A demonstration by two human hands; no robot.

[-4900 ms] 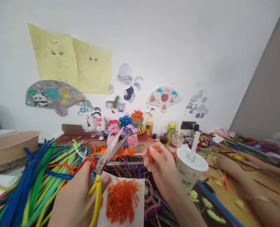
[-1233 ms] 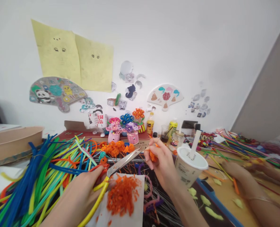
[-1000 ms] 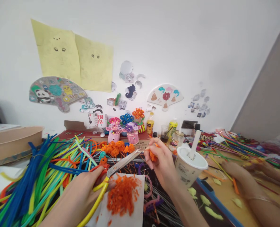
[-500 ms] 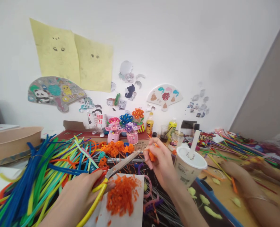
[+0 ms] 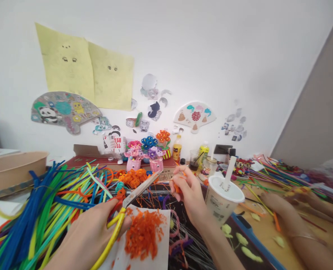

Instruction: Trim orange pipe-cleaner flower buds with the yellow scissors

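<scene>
Orange fuzzy piece (image 5: 180, 183), one, pinched in the bunched fingers of the right hand (image 5: 188, 189). Scissors (image 5: 123, 213), one yellow-handled pair, gripped in the left hand (image 5: 94, 223), blades nearly together, tip pointing far and right, just short of the right hand. Nearer, between both hands, one heap of orange clippings (image 5: 144, 234) on white paper (image 5: 163, 249), scraps too jumbled to count. Left, one bundle of blue fuzzy stems (image 5: 28, 213) among many others. Right, one lidded cup (image 5: 219, 204), one straw (image 5: 229, 170). Far, two pink pots (image 5: 156, 165), five flower clusters (image 5: 148, 142), two yellowish bottles (image 5: 176, 149); beyond, two yellow sheets (image 5: 111, 84), two fan shapes (image 5: 194, 117). At the right edge, two forearms of another person (image 5: 303, 234).
</scene>
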